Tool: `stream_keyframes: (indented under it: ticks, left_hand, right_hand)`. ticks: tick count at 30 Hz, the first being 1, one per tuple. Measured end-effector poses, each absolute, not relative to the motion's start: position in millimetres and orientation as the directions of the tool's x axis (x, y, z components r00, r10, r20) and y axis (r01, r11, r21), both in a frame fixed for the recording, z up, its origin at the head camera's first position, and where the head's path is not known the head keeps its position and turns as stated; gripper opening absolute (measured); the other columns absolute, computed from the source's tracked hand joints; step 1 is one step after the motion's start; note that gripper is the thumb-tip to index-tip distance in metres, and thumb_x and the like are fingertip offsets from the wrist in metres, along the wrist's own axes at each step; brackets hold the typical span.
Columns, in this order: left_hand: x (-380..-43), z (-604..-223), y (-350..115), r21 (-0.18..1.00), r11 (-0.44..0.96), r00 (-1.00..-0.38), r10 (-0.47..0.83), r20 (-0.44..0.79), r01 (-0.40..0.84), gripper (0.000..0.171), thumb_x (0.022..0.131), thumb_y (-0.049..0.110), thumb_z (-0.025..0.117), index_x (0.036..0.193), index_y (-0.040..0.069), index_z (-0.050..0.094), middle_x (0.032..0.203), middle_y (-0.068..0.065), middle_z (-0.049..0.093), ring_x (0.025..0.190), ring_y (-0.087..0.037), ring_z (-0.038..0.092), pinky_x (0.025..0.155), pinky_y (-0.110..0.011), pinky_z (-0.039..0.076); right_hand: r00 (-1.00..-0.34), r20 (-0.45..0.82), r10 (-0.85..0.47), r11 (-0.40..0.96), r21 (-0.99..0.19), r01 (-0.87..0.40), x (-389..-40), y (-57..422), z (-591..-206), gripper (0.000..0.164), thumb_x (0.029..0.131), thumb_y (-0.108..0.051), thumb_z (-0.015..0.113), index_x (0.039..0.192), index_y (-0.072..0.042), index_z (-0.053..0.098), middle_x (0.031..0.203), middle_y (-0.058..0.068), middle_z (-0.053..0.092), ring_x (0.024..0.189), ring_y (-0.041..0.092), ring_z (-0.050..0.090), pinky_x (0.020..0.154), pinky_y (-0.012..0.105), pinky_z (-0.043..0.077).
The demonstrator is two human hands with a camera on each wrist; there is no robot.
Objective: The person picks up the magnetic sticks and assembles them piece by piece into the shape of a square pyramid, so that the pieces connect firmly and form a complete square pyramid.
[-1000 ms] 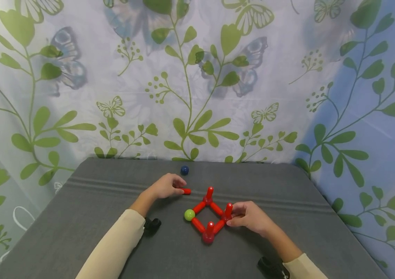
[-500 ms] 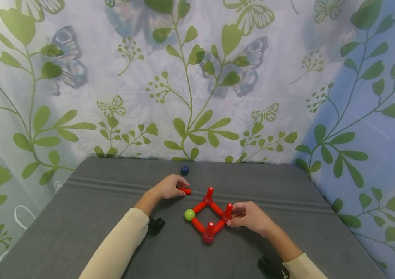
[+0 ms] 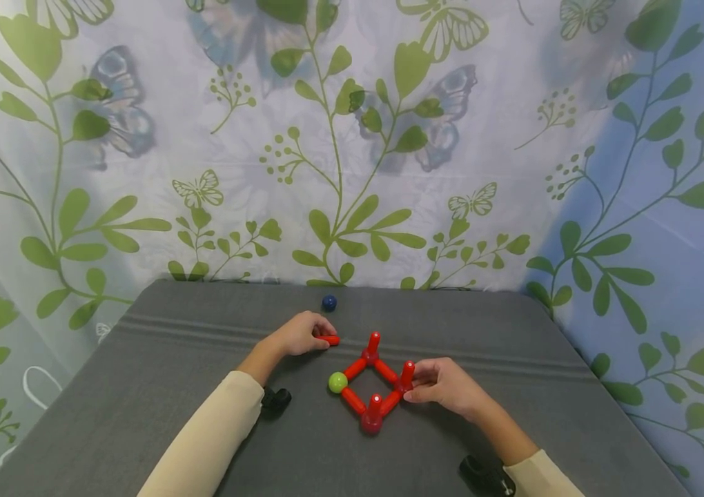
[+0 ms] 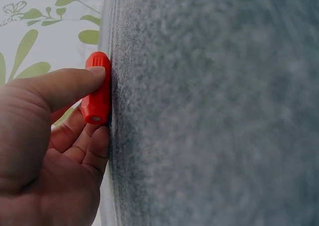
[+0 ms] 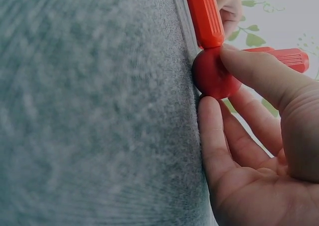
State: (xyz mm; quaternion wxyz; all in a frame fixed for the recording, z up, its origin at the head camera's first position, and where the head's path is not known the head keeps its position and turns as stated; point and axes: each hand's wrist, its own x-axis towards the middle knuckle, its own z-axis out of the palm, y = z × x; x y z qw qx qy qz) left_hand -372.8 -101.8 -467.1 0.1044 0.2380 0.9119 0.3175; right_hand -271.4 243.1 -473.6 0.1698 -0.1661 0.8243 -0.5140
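Observation:
My left hand (image 3: 301, 333) pinches a loose red magnetic stick (image 4: 97, 89) low at the grey table. In the left wrist view my thumb lies across its side, and a silvery dot shows at one end. To the right, a square of red sticks joined by balls lies on the table. Its left corner is a green ball (image 3: 337, 383); the other three corners are red balls, each with an upright red stick (image 3: 374, 342) on top. My right hand (image 3: 445, 388) holds the right-corner red ball (image 5: 212, 74) between thumb and fingers.
A dark blue ball (image 3: 329, 303) sits farther back, beyond my left hand. The grey tabletop (image 3: 203, 310) ends at a leaf-and-butterfly curtain (image 3: 352, 166). A white cable (image 3: 38, 386) loops beside the left table edge.
My left hand has shifted slightly right and its fingers have closed round the loose red stick. My right hand and the square have stayed put.

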Motion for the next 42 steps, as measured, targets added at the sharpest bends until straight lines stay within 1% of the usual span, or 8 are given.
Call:
stream_keyframes:
  ticks: [7, 15, 18, 22, 27, 31, 37, 42]
  left_hand:
    - [-368.7, -467.0, -103.3, 0.630, 0.681, -0.865, 0.501, -0.029, 0.373, 0.021, 0.097, 0.018, 0.071, 0.117, 0.015, 0.076, 0.105, 0.003, 0.072, 0.090, -0.010, 0.060, 0.086, -0.034, 0.053]
    - [-363.4, -468.8, -108.0, 0.719, 0.631, -0.893, 0.448, -0.030, 0.293, 0.026, 0.102, 0.019, 0.064, 0.127, 0.013, 0.071, 0.110, 0.000, 0.069, 0.097, -0.014, 0.059, 0.089, -0.035, 0.052]
    - [-360.4, -467.0, -110.2, 0.758, 0.591, -0.894, 0.447, -0.024, 0.275, 0.025, 0.101, 0.018, 0.065, 0.125, 0.011, 0.069, 0.110, -0.002, 0.069, 0.098, -0.016, 0.061, 0.087, -0.035, 0.054]
    - [-355.3, -465.7, -112.8, 0.826, 0.507, -0.884, 0.466, -0.024, 0.245, 0.025, 0.100, 0.015, 0.067, 0.125, 0.009, 0.066, 0.108, -0.007, 0.067, 0.093, -0.017, 0.065, 0.079, -0.034, 0.057]
    - [-344.6, -463.7, -112.1, 0.890, 0.404, -0.875, 0.484, -0.013, 0.210, 0.027, 0.097, 0.012, 0.070, 0.123, 0.006, 0.064, 0.108, -0.010, 0.067, 0.090, -0.017, 0.069, 0.081, -0.037, 0.061]
    - [-334.5, -461.0, -109.1, 0.901, 0.377, -0.879, 0.477, 0.009, 0.213, 0.026, 0.094, 0.012, 0.074, 0.119, 0.009, 0.065, 0.106, -0.008, 0.068, 0.090, -0.017, 0.069, 0.079, -0.039, 0.060]
    - [-320.8, -457.2, -107.9, 0.901, 0.360, -0.877, 0.479, 0.046, 0.244, 0.023, 0.092, 0.012, 0.077, 0.113, 0.014, 0.067, 0.102, -0.004, 0.070, 0.092, -0.019, 0.068, 0.077, -0.035, 0.057]
    - [-310.6, -454.8, -107.8, 0.900, 0.345, -0.863, 0.502, 0.065, 0.268, 0.023, 0.091, 0.011, 0.077, 0.112, 0.014, 0.068, 0.103, -0.003, 0.071, 0.095, -0.019, 0.068, 0.082, -0.034, 0.059]
  right_hand:
    - [-0.888, -0.112, -0.446, 0.422, -0.901, -0.099, -271.6, 244.0, -475.3, 0.033, 0.084, -0.018, 0.085, 0.110, -0.001, 0.073, 0.100, 0.006, 0.076, 0.094, 0.013, 0.069, 0.080, 0.025, 0.057]
    - [-0.884, -0.109, -0.454, 0.426, -0.898, -0.108, -271.9, 243.3, -475.4, 0.031, 0.085, -0.017, 0.084, 0.111, -0.002, 0.074, 0.101, 0.009, 0.076, 0.096, 0.019, 0.069, 0.081, 0.026, 0.057]
    - [-0.886, -0.111, -0.451, 0.432, -0.895, -0.108, -272.1, 243.5, -475.4, 0.030, 0.086, -0.017, 0.084, 0.111, -0.002, 0.074, 0.101, 0.010, 0.076, 0.096, 0.020, 0.069, 0.081, 0.026, 0.057]
    - [-0.888, -0.110, -0.447, 0.439, -0.892, -0.111, -272.4, 243.0, -475.0, 0.031, 0.085, -0.017, 0.084, 0.111, -0.003, 0.074, 0.101, 0.009, 0.076, 0.096, 0.019, 0.069, 0.081, 0.026, 0.057]
    - [-0.887, -0.112, -0.447, 0.434, -0.894, -0.106, -272.7, 242.9, -475.9, 0.032, 0.085, -0.017, 0.084, 0.111, -0.002, 0.074, 0.100, 0.008, 0.076, 0.095, 0.017, 0.069, 0.080, 0.026, 0.057]
    - [-0.888, -0.111, -0.446, 0.431, -0.896, -0.104, -271.8, 243.1, -475.3, 0.032, 0.085, -0.017, 0.084, 0.111, -0.001, 0.073, 0.100, 0.008, 0.077, 0.094, 0.016, 0.069, 0.080, 0.026, 0.057]
    - [-0.883, -0.105, -0.457, 0.414, -0.904, -0.106, -270.0, 242.3, -471.7, 0.032, 0.086, -0.015, 0.083, 0.112, 0.001, 0.072, 0.102, 0.013, 0.076, 0.095, 0.017, 0.068, 0.079, 0.025, 0.056]
    - [-0.880, -0.095, -0.466, 0.396, -0.911, -0.111, -268.6, 241.6, -469.9, 0.032, 0.086, -0.012, 0.082, 0.113, 0.002, 0.071, 0.103, 0.015, 0.075, 0.097, 0.019, 0.068, 0.080, 0.025, 0.057]
